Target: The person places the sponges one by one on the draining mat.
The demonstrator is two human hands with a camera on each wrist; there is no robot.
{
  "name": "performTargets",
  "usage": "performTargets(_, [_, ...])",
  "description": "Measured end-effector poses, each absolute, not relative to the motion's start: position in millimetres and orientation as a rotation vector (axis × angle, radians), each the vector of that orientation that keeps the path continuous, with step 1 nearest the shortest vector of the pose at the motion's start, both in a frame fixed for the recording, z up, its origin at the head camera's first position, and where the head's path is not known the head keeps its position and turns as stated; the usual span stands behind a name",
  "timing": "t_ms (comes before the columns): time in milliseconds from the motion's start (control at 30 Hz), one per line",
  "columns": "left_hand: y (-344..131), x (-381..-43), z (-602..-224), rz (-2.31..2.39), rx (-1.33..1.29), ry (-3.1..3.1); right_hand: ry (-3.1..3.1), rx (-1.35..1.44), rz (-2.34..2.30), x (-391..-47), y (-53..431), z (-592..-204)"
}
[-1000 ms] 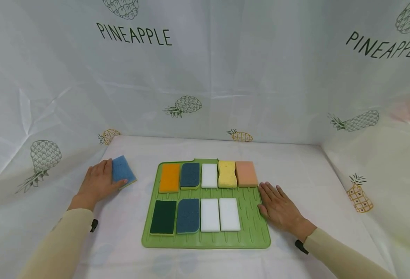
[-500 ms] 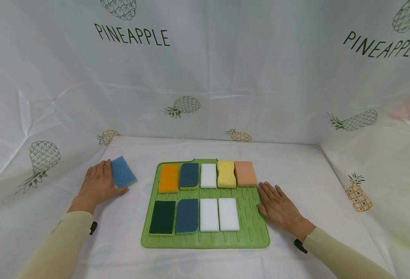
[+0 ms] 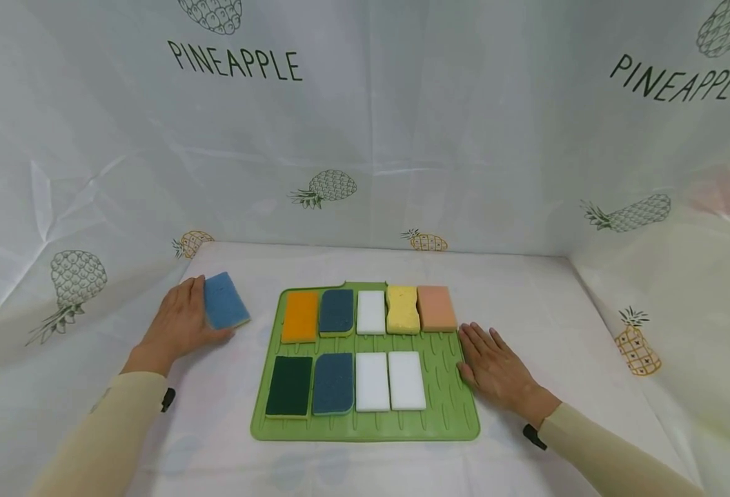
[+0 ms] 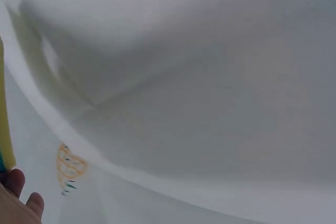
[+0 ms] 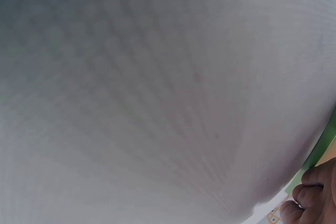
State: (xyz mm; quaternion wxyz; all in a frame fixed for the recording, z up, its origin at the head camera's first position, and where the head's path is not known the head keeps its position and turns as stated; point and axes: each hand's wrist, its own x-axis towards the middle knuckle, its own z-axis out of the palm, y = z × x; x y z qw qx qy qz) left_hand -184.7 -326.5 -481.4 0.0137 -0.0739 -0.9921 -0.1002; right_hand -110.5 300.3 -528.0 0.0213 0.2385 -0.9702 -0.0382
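Note:
My left hand [image 3: 181,321] pinches a blue-and-yellow sponge [image 3: 225,301] between thumb and fingers, off to the left of a green ribbed mat [image 3: 446,428]. In the left wrist view the yellow side of the sponge [image 4: 5,129] stands at the left border with fingertips [image 4: 16,179] at its lower end. My right hand [image 3: 498,369] lies palm down with its fingers straight, along the mat's right edge. The right wrist view catches only part of that hand [image 5: 315,198] beside the green rim.
The mat's back row has an orange sponge [image 3: 300,317], a dark blue one [image 3: 337,312], a white one [image 3: 371,313], a yellow one [image 3: 403,310] and a pink one [image 3: 437,308]. In front lie dark green [image 3: 289,386], blue [image 3: 333,384] and two white [image 3: 372,382] sponges.
The sponge in my left hand has shifted slightly right and away from me, with the fingers now closer about it. My right hand has stayed in place.

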Motion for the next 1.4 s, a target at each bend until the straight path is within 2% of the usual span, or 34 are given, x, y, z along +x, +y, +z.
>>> performTargets(400, [-262,-190,-451,-0.326,-0.477,-2.917,-2.975,0.745,-0.071,-110,300,-527])
performTargets(767, [-169,-165,-418,-0.357,-0.728,-2.781,-3.016,0.737,-0.068,-112,301,-526])
performTargets(1067, [-86,-127,-419,-0.386,-0.829,-2.882,-3.053,0.73,-0.082,-111,306,-525])
performTargets(1400, [-3,-98,-440,-0.403,-0.964,-2.999,-3.063,0.768,-0.079,-114,308,-518])
